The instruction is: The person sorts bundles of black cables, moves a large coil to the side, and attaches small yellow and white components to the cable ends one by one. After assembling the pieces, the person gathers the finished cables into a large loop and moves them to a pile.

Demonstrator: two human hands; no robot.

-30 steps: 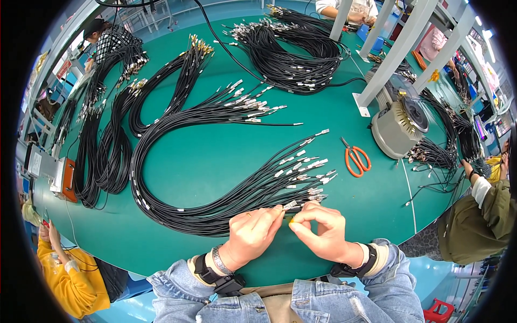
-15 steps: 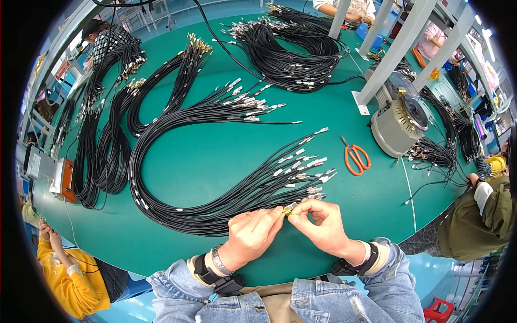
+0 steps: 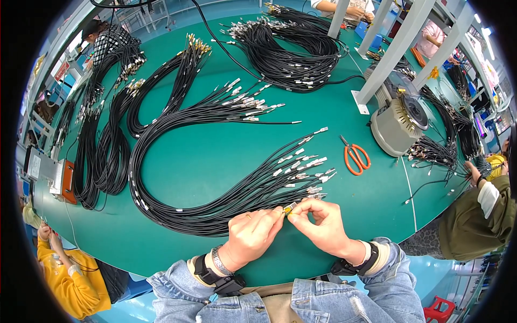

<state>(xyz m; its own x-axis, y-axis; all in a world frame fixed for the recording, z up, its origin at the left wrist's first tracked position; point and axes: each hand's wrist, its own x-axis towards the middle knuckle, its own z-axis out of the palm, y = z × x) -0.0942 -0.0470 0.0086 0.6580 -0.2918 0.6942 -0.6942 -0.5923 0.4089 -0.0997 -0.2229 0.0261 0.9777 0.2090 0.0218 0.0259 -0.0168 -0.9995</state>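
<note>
My left hand (image 3: pixel 253 232) and my right hand (image 3: pixel 321 225) meet near the table's front edge. Between their pinched fingertips is a small connector (image 3: pixel 288 209), partly yellow and partly whitish metal. Fingers hide much of it, and I cannot tell which lead it belongs to. Right behind my hands lies a bundle of black cables (image 3: pixel 161 206), curved in a wide C. Its near ends fan out to the right with white-sleeved terminals (image 3: pixel 296 164), a few just beyond my right fingers. Orange-handled pliers (image 3: pixel 356 156) rest on the green table, apart from both hands.
More black cable coils (image 3: pixel 293 54) lie at the back and along the left. A grey round machine (image 3: pixel 397 126) stands at right beside slanted metal posts (image 3: pixel 396 51). An orange-fronted box (image 3: pixel 65 180) sits at the left edge. Co-workers are around the table (image 3: pixel 371 210).
My hands hold almost the same pose, the connector still pinched between them. At the right, the co-worker's hand and sleeve have shifted slightly.
</note>
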